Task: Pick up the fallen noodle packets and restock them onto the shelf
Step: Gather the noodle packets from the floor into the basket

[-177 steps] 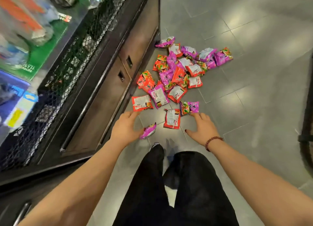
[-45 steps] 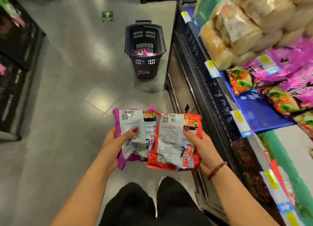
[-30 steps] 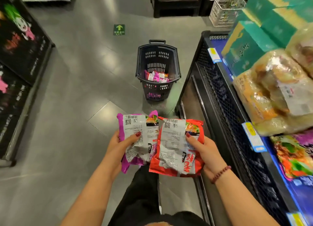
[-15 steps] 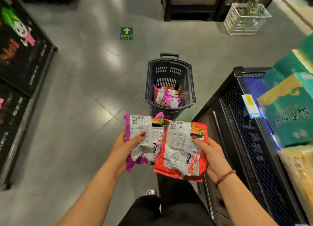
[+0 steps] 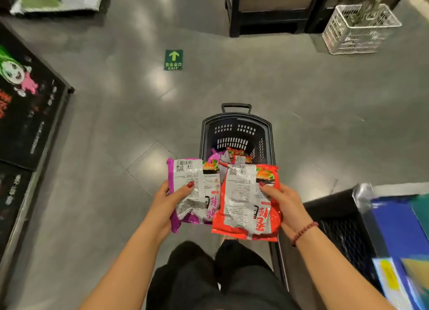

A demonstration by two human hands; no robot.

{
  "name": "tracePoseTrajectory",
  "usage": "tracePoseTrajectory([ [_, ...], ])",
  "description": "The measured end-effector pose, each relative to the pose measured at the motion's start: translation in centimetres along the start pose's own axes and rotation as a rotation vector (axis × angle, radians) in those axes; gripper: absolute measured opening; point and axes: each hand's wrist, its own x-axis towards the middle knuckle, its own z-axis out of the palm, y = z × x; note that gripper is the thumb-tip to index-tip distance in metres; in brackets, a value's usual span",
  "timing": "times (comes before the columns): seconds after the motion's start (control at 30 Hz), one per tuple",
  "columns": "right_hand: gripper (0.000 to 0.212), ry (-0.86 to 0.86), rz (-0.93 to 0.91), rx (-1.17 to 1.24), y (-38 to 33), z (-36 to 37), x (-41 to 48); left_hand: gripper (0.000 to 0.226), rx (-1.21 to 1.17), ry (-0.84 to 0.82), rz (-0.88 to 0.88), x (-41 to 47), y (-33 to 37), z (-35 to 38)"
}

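Floor sign point(image 5: 173, 59): green, with an upward arrow, the characters 安全出口 and the word EXIT.

Purple noodle packet point(image 5: 197, 193) and red noodle packet point(image 5: 243, 203): both are held back side up. Each shows a barcode, a QR code, a white panel of fine print too small to read, and a food photograph at the top right corner. Large white characters run along the lower right of each.

Left hand point(image 5: 166, 204): grips the purple packet by its left edge, thumb pressed on the white panel, fingers curled beneath.

Right hand point(image 5: 286, 204): grips the red packet by its right edge, thumb on top, fingers beneath. A beaded bracelet point(image 5: 304, 231) sits on the wrist.

The packets are side by side with inner edges meeting, held above the near rim of a black basket point(image 5: 267, 135) that contains more packets point(image 5: 233, 154). The shelf point(image 5: 336, 219) is at the lower right.
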Motion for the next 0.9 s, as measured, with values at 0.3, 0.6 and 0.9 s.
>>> tracePoseTrajectory([
  [0.3, 0.025, 0.173, 0.027, 0.139, -5.9, 2.8, 12.2, 0.036, 0.021, -0.026, -0.150, 15.3, 7.4, 3.2],
  [0.6, 0.024, 0.400, 0.030, 0.313, -7.7, 3.5, 24.3, 0.041, 0.302, -0.067, -0.257, 31.3, 10.5, 5.9],
  [0.9, 0.038, 0.539, 0.219, 0.296, -1.3, -2.1, 40.1, 0.034, 0.164, 0.175, -0.236, 38.9, 2.3, 6.5],
])
